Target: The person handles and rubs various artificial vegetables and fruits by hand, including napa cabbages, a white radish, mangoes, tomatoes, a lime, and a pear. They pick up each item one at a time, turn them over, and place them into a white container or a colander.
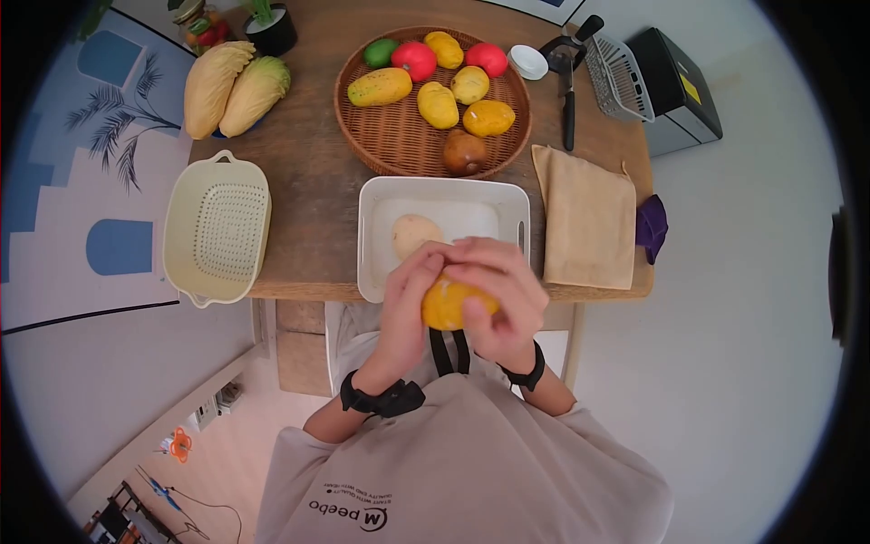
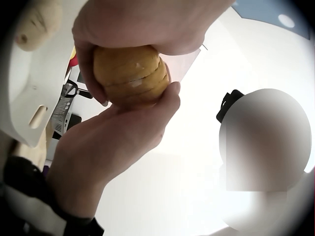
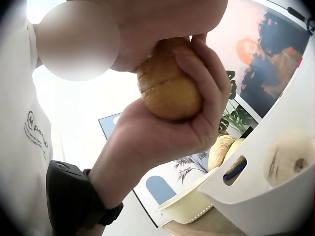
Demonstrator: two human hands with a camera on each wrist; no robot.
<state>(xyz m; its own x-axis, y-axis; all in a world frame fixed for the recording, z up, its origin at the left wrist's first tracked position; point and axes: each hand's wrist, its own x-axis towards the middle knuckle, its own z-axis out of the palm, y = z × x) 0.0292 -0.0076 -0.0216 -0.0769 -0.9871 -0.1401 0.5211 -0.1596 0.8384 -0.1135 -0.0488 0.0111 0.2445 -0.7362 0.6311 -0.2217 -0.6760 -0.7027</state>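
We hold the yellow fruit (image 1: 446, 306) in front of our apron (image 1: 453, 453), between both hands. Our left hand (image 1: 408, 304) is clamped on it from the 9 o'clock side, its fingers curled round the skin in the right wrist view. Our right hand (image 1: 512, 304) grips it from the 2 to 3 o'clock side, the thumb laid over its near right part and the other fingers bent over its far side.

From above, the uncovered part of the fruit looks widest from 9 to 3 o'clock. Our hands hide its edges, so we cannot tell its full long axis or which way its tip points. Creases run across the skin in both wrist views.

Just beyond the fruit, at 12 o'clock, is the white tub (image 1: 467, 218), with a pale fruit (image 1: 412, 234) in it at about 11 o'clock from our grip. Farther out at 12 o'clock lies the wicker tray (image 1: 390, 140), bearing assorted fruit. The strainer (image 1: 217, 227) sits between 9 and 10 o'clock, the cloth (image 1: 589, 218) at 2 o'clock, and the knife (image 1: 568, 118) at 1 o'clock.
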